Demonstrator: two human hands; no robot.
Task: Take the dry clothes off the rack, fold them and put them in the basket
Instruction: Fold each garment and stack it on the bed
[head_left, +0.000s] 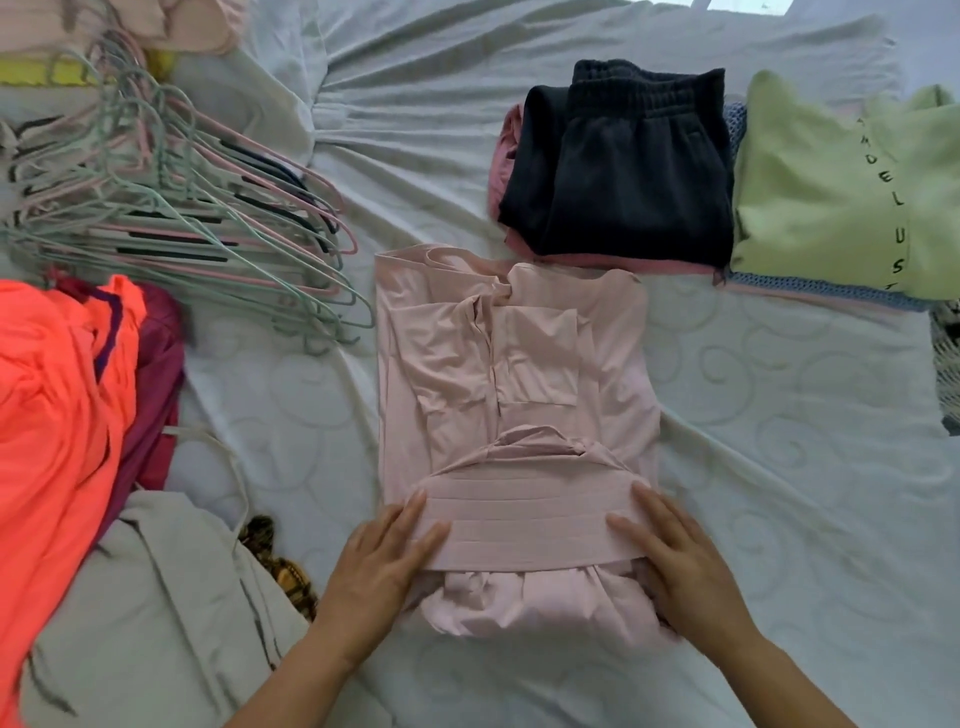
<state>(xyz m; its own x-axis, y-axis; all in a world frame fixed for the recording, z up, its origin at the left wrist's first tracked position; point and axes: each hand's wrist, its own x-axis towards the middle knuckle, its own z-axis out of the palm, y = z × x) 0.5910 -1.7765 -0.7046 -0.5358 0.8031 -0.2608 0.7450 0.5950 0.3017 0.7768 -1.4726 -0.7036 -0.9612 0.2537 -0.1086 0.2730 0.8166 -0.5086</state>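
We find left hand (387, 558) and right hand (672, 558) flat, fingers straight, pressing near end of pink garment (519, 364) on bedsheet (779, 467) | folded dark shorts (623, 171) beyond garment, right | hangers (182, 218) left of garment

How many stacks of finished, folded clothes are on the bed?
2. One, topped by dark shorts, lies just beyond the pink garment; the other, topped by a green top, is to its right. Others may lie outside the frame.
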